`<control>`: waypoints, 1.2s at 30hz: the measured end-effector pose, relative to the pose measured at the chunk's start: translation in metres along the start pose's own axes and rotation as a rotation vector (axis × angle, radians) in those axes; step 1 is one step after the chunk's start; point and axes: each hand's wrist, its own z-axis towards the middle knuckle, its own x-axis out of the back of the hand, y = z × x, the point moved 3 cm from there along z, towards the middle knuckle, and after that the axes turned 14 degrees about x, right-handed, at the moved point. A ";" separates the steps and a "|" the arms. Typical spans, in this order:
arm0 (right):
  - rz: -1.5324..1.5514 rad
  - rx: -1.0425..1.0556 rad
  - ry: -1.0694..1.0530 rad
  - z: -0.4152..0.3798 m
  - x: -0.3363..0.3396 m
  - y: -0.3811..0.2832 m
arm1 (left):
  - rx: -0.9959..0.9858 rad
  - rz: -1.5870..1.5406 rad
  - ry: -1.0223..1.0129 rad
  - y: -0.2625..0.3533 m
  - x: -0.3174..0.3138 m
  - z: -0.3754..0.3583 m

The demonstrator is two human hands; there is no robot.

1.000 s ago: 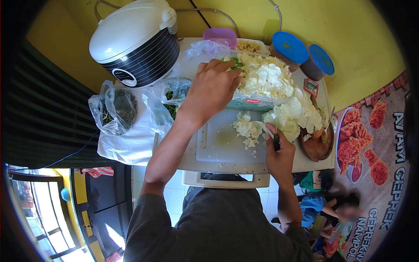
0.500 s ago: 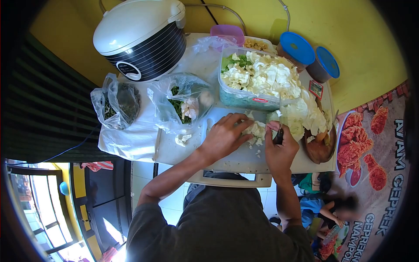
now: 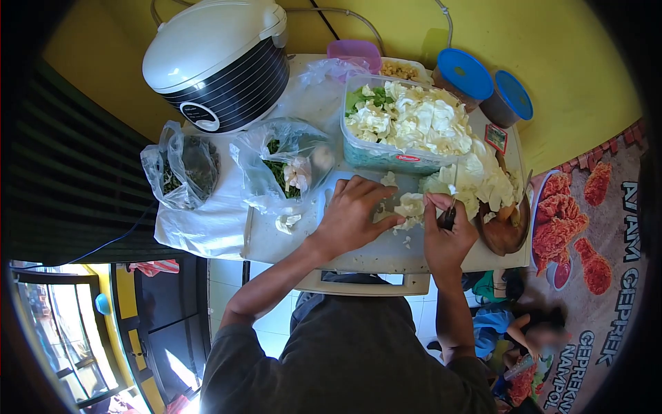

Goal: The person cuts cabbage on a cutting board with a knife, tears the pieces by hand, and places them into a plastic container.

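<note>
My right hand [image 3: 448,236] is closed around the dark handle of a knife [image 3: 447,218], whose blade points up toward the tub. A small white piece sits near the blade. My left hand [image 3: 353,215] has its fingers apart, beside chopped cabbage pieces [image 3: 411,205] on the board; nothing shows in its grasp. Behind the hands stands a clear tub [image 3: 393,160] heaped with pale cabbage leaves [image 3: 427,124]. More leaves [image 3: 483,169] lie to its right, next to a brown bowl [image 3: 502,238].
A rice cooker [image 3: 221,76] stands back left, with plastic bags of greens [image 3: 189,172] and garlic [image 3: 296,174] before it. Two blue-lidded containers [image 3: 465,72] [image 3: 516,95] and a purple bowl [image 3: 355,52] are at the back. A person [image 3: 524,334] is at lower right.
My left thumb has spread further from its fingers. My right hand and the knife have shifted slightly right. The view has moved a little.
</note>
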 end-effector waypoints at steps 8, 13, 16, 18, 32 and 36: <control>-0.149 0.108 -0.012 0.002 -0.005 0.000 | 0.051 -0.329 -0.080 -0.008 -0.010 0.002; -0.048 0.178 0.021 0.007 -0.006 0.002 | 0.399 -0.982 -0.279 -0.016 -0.007 0.000; 0.313 -0.271 -0.228 0.003 0.002 -0.012 | 0.459 -1.033 -0.293 -0.015 0.002 -0.001; 0.519 -0.317 -0.245 0.005 -0.005 -0.018 | 0.364 -1.013 -0.312 -0.014 0.001 0.000; 0.606 -0.567 -0.359 0.000 -0.013 -0.006 | 0.462 -0.638 -0.511 -0.029 0.029 -0.006; 0.667 -0.504 -0.367 -0.003 -0.021 -0.010 | 0.341 -0.972 -0.352 -0.033 0.019 -0.015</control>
